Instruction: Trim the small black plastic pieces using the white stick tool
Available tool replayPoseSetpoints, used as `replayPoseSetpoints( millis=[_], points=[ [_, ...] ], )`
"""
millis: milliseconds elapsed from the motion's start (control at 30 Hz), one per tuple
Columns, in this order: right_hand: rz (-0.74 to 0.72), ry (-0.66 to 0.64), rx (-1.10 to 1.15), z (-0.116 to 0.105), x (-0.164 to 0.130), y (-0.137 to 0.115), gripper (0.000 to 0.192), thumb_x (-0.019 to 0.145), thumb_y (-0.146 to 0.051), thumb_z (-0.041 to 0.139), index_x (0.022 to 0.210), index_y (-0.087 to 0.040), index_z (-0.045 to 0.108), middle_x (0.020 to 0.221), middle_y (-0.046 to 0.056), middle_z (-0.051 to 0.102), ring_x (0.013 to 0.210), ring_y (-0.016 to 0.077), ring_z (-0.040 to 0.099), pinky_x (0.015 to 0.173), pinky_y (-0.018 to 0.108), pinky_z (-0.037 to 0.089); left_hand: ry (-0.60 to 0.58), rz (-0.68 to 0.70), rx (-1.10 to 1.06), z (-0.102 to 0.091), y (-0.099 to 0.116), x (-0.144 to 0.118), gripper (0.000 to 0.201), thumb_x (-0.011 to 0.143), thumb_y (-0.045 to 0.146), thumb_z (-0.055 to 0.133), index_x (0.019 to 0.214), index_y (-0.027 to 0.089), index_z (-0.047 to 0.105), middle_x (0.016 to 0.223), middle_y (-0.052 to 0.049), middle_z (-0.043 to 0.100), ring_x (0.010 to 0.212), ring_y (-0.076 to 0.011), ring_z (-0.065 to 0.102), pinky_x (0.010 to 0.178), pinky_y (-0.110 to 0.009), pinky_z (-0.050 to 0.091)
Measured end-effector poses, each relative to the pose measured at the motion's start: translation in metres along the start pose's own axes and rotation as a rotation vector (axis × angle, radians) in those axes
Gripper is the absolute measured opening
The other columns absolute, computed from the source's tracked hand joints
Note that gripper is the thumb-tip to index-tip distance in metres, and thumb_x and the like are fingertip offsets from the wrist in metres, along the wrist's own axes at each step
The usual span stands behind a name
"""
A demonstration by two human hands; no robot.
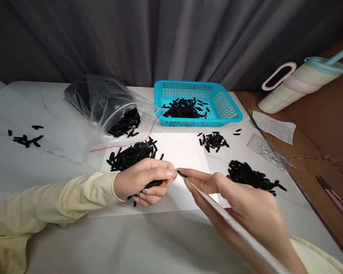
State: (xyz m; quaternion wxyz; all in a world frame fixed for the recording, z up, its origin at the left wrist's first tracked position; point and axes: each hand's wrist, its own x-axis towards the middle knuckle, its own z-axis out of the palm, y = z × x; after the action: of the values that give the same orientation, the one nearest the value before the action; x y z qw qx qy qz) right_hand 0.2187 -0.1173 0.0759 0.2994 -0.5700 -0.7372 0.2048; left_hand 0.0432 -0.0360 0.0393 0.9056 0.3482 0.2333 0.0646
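My left hand (145, 179) is closed around several thin black pieces (153, 184), pointed at the ends, whose kind I cannot make out. Its thumb and forefinger pinch at a small dark tip (177, 171). Meeting it there, the fingertips of my right hand (231, 198) are pressed together, with a long white strip (231, 220) running back through the hand. Just behind my left hand, a pile of the same black pieces (131, 155) lies on a white sheet (177, 148).
A clear zip bag (100, 102) spills black pieces at the back left. Beside it stands a blue perforated basket (231, 118). Smaller heaps lie at the right (250, 175) and far left (25, 140). A tumbler (300, 83) and pink-handled tool (338, 201) are at the right.
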Motion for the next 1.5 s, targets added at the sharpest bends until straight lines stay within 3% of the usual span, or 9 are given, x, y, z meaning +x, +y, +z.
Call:
replayPoseSetpoints(
  millis=[167, 267, 400, 567, 700, 867, 1033, 1367, 1500],
  points=[
    [-0.314, 0.279, -0.148, 0.028, -0.006, 0.019, 0.014, 0.083, -0.007, 0.052, 0.078, -0.020, 0.050, 0.096, 0.003, 0.070, 0.047, 0.0100, 0.059, 0.045, 0.022, 0.046, 0.055, 0.039, -0.048, 0.000, 0.002, 0.002, 0.023, 0.086, 0.024, 0.041, 0.065, 0.016, 0.044, 0.038, 0.010, 0.032, 0.028, -0.0015, 0.017, 0.023, -0.007, 0.019],
    [-0.406, 0.297, -0.130, 0.039, -0.003, 0.031, 0.016, 0.083, -0.004, 0.052, 0.079, -0.019, 0.047, 0.100, 0.006, 0.068, 0.067, 0.0150, 0.066, 0.049, 0.023, 0.047, 0.067, 0.042, -0.070, -0.001, 0.002, 0.004, 0.027, 0.087, 0.022, 0.037, 0.063, 0.015, 0.044, 0.038, 0.009, 0.030, 0.027, -0.0018, 0.015, 0.022, -0.007, 0.019],
    [-0.413, 0.297, -0.135, 0.046, 0.000, 0.038, 0.016, 0.085, -0.005, 0.051, 0.079, -0.019, 0.046, 0.105, 0.008, 0.066, 0.069, 0.0159, 0.067, 0.051, 0.024, 0.047, 0.078, 0.042, -0.105, -0.004, 0.001, 0.006, 0.033, 0.088, 0.022, 0.035, 0.057, 0.015, 0.041, 0.038, 0.009, 0.028, 0.028, -0.0016, 0.012, 0.022, -0.007, 0.019],
    [-0.300, 0.324, -0.152, 0.044, 0.001, 0.032, 0.015, 0.085, -0.008, 0.051, 0.082, -0.022, 0.048, 0.108, 0.004, 0.066, 0.069, 0.0152, 0.068, 0.057, 0.025, 0.050, 0.098, 0.051, -0.111, -0.005, 0.001, 0.006, 0.030, 0.088, 0.022, 0.036, 0.059, 0.015, 0.041, 0.040, 0.009, 0.028, 0.029, -0.0019, 0.012, 0.022, -0.007, 0.019],
    [-0.038, 0.266, 0.098, 0.027, 0.012, 0.023, 0.015, 0.086, -0.014, 0.054, 0.075, -0.022, 0.047, 0.097, 0.002, 0.070, 0.078, 0.0171, 0.069, 0.064, 0.025, 0.053, 0.095, 0.024, -0.086, -0.004, 0.001, 0.004, 0.027, 0.088, 0.024, 0.037, 0.062, 0.016, 0.042, 0.040, 0.010, 0.028, 0.029, -0.0021, 0.013, 0.022, -0.007, 0.019],
    [0.198, 0.061, 0.553, -0.001, 0.027, 0.018, 0.025, 0.081, -0.026, 0.062, 0.061, -0.020, 0.048, 0.083, 0.004, 0.071, 0.088, 0.0228, 0.067, 0.071, 0.030, 0.054, 0.056, 0.040, -0.063, -0.003, 0.001, 0.004, 0.028, 0.088, 0.025, 0.037, 0.061, 0.016, 0.040, 0.039, 0.010, 0.029, 0.028, -0.0018, 0.014, 0.022, -0.007, 0.020],
    [0.379, -0.086, 0.640, -0.017, 0.030, 0.010, 0.024, 0.074, -0.024, 0.070, 0.056, -0.020, 0.055, 0.093, 0.003, 0.071, 0.095, 0.0234, 0.065, 0.080, 0.031, 0.054, -0.040, 0.008, -0.065, -0.004, -0.001, 0.003, 0.027, 0.085, 0.024, 0.040, 0.060, 0.016, 0.039, 0.038, 0.010, 0.029, 0.027, -0.0016, 0.015, 0.023, -0.007, 0.019],
    [0.331, -0.208, 0.750, -0.022, 0.029, 0.018, 0.028, 0.075, -0.025, 0.070, 0.055, -0.020, 0.050, 0.069, 0.004, 0.070, 0.081, 0.0256, 0.068, 0.064, 0.034, 0.060, -0.085, -0.020, -0.075, -0.003, -0.003, 0.000, 0.023, 0.083, 0.024, 0.047, 0.063, 0.015, 0.047, 0.036, 0.010, 0.028, 0.027, -0.0014, 0.015, 0.024, -0.007, 0.018],
    [0.316, -0.201, 0.716, -0.023, 0.028, 0.018, 0.024, 0.075, -0.022, 0.069, 0.058, -0.019, 0.053, 0.073, 0.005, 0.071, 0.080, 0.0248, 0.069, 0.065, 0.033, 0.060, -0.100, 0.010, -0.084, -0.003, -0.003, 0.001, 0.023, 0.084, 0.023, 0.047, 0.064, 0.013, 0.051, 0.036, 0.010, 0.027, 0.027, -0.0016, 0.015, 0.023, -0.008, 0.018]
  ],
)
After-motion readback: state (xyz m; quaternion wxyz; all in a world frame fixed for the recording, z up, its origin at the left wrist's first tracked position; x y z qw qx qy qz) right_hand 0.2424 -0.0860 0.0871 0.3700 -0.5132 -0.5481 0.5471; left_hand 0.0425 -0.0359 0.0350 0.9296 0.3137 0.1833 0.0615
